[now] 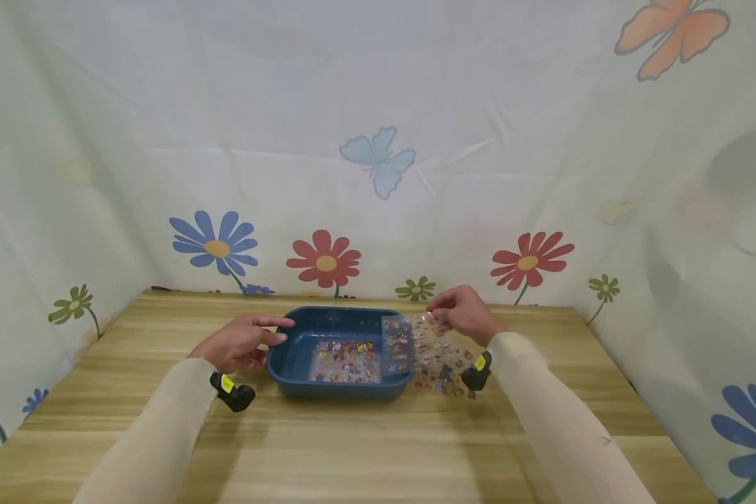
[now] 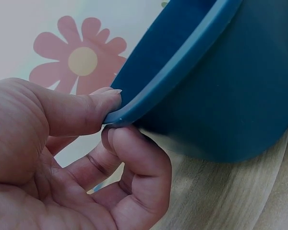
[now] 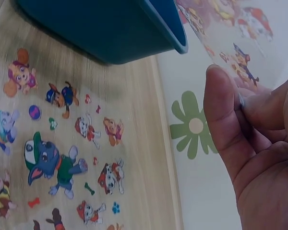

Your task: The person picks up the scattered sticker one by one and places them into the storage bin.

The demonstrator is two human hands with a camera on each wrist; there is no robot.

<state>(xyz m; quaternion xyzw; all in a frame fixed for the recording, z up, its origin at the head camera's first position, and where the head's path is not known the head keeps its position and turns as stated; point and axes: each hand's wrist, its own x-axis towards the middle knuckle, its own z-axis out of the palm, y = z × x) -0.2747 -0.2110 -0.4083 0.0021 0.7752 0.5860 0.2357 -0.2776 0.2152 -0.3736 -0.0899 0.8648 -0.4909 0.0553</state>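
A blue plastic basin (image 1: 337, 392) stands on the table, with printed sticker sheets (image 1: 346, 362) lying inside it. My left hand (image 1: 242, 341) pinches the basin's left rim; in the left wrist view the thumb (image 2: 86, 112) is over the rim and the curled fingers are beneath. My right hand (image 1: 463, 313) pinches the edge of a clear sticker sheet (image 1: 397, 343), which reaches over the basin's right rim. In the right wrist view, thumb and forefinger grip that sheet (image 3: 245, 28). Another clear sheet of cartoon dog stickers (image 3: 53, 163) lies flat on the table right of the basin.
The wood-grain table (image 1: 327, 448) extends around the basin. A pale cloth (image 1: 441, 210) printed with flowers and butterflies hangs behind and at both sides. Each wrist wears a black camera, one of them the left wrist camera (image 1: 233, 393).
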